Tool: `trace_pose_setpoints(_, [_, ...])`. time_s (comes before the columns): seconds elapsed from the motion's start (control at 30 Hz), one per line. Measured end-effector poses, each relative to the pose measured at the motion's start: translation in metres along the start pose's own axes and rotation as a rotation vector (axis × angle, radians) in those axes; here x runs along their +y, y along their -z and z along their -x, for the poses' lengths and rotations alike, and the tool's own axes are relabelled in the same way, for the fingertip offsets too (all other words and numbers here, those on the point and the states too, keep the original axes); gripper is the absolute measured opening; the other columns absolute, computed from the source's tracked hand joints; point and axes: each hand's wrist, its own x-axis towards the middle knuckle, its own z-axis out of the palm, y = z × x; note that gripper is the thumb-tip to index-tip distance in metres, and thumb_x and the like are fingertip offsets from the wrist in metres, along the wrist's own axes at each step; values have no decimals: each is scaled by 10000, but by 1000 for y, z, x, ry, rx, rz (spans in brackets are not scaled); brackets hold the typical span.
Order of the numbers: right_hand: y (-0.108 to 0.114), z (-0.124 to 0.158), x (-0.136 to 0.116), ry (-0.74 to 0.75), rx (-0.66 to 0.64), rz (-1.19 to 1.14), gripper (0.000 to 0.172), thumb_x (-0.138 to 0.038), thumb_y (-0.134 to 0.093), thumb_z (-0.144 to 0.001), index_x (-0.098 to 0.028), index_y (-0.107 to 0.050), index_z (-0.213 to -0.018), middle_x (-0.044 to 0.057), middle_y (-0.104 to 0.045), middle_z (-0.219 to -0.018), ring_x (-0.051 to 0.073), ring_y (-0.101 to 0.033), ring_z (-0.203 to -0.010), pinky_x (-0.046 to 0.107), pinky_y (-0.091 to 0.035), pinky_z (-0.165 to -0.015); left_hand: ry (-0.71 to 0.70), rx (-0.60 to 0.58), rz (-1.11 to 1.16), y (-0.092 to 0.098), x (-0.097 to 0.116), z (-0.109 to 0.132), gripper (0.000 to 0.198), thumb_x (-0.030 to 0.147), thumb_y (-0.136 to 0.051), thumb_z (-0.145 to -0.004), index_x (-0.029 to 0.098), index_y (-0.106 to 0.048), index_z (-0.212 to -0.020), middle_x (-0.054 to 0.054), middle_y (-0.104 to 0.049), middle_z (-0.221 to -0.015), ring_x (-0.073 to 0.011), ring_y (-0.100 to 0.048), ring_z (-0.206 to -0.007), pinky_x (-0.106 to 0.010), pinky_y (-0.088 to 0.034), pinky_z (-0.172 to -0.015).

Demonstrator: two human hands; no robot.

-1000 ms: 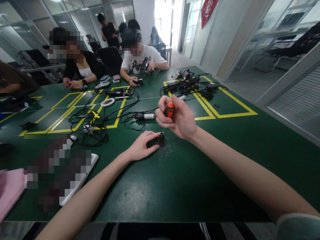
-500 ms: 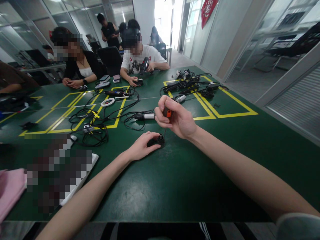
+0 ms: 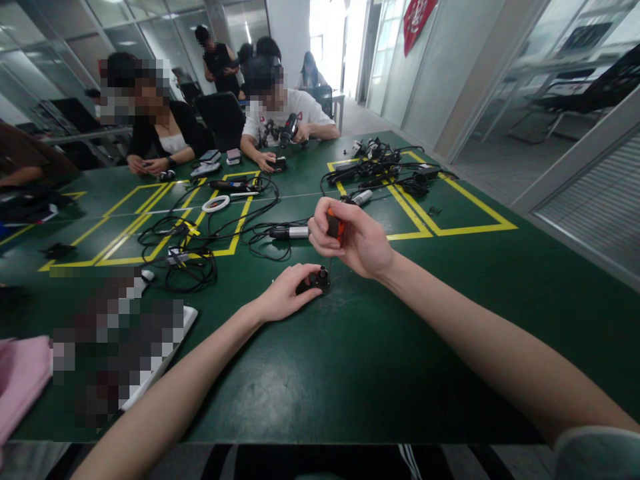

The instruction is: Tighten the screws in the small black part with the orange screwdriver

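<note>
My left hand (image 3: pixel 287 292) rests on the green table and pinches a small black part (image 3: pixel 323 279) with a round post on top, thumb and fingers on either side. My right hand (image 3: pixel 353 237) is wrapped round the orange and black handle of a screwdriver (image 3: pixel 335 227). Its thin shaft points down and meets or passes close by the black part's right edge; whether the tip touches a screw is too small to tell. Behind my hands lies a silver and black cylindrical tool (image 3: pixel 293 233) with a coiled black cable.
Tangled black cables (image 3: pixel 193 257) lie left of centre, near a white ring of tape (image 3: pixel 216 203). A heap of black cables and adapters (image 3: pixel 380 167) sits at the back right. Across the green table (image 3: pixel 380 373), a co-worker (image 3: pixel 293 117) holds a power drill (image 3: pixel 289 131).
My right hand has dipped slightly, and the screwdriver handle has turned a little, showing its orange differently. My left hand and the black part stay almost in place.
</note>
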Motion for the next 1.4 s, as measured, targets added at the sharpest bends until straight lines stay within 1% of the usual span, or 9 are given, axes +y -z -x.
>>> trace_pose_setpoints(0.1, [1,1,0,-1,3,7,408,-498,-674,-955,-193,-507,-742,-84,-377,-557,54,-265,-474,190,-206,-442,30,0,13,1,3,0,386,376,-667,-1015,195,-599,-1348,-68,-695,-1073,-221,-637,-942,-368,-530,-882])
trace_pose_setpoints(0.33, [2,3,0,-7,-12,5,397,-554,-653,-961,-227,-464,-839,-128,-318,-521,46,-176,-432,179,-167,-434,49,-22,-13,3,6,0,377,392,-645,-1025,218,-599,-1356,-34,-677,-976,-213,-619,-887,-350,-520,-846])
trace_pose_setpoints(0.47, [1,2,0,0,3,26,404,-544,-685,-944,-229,-459,-829,-119,-364,-523,52,-220,-434,176,-177,-425,47,-36,-21,2,6,-1,393,392,-622,-1037,209,-582,-1382,-29,-667,-948,-213,-608,-861,-353,-513,-840])
trace_pose_setpoints(0.67, [0,1,0,-3,25,28,431,-562,-694,-942,-193,-542,-778,-80,-434,-536,62,-311,-450,186,-263,-425,38,-49,-34,1,4,-2,414,409,-598,-1052,203,-566,-1410,-40,-677,-961,-214,-606,-867,-359,-513,-857])
trace_pose_setpoints(0.9, [-1,0,1,-50,34,24,564,-686,-623,-961,-194,-504,-711,-96,-305,-520,50,-219,-436,191,-167,-421,12,-53,-33,0,3,-2,395,410,-571,-1066,194,-586,-1397,-62,-689,-989,-221,-606,-885,-374,-507,-888])
trace_pose_setpoints(1.0, [0,1,2,-35,33,7,509,-661,-619,-972,-208,-503,-773,-107,-306,-518,52,-194,-428,194,-155,-423,12,-41,-27,0,3,-2,402,405,-573,-1064,218,-585,-1419,-50,-679,-981,-219,-601,-894,-362,-508,-881])
trace_pose_setpoints(1.1, [1,2,3,-9,34,-12,430,-594,-670,-959,-222,-491,-841,-116,-339,-524,54,-200,-435,189,-156,-431,53,-27,-2,1,5,-1,438,390,-604,-1045,215,-564,-1445,-27,-643,-929,-209,-593,-856,-337,-503,-822])
trace_pose_setpoints(1.27, [1,2,1,-2,29,39,406,-567,-655,-966,-222,-485,-835,-102,-382,-534,64,-247,-446,186,-212,-435,78,-32,45,2,4,-2,387,381,-634,-1024,200,-602,-1364,-16,-620,-922,-191,-579,-826,-311,-489,-771])
trace_pose_setpoints(1.4, [1,2,0,-19,7,71,420,-579,-627,-978,-213,-499,-816,-92,-390,-537,69,-273,-450,197,-253,-443,67,-37,57,1,1,-3,405,400,-641,-1024,207,-608,-1379,-12,-625,-922,-188,-583,-831,-305,-494,-768])
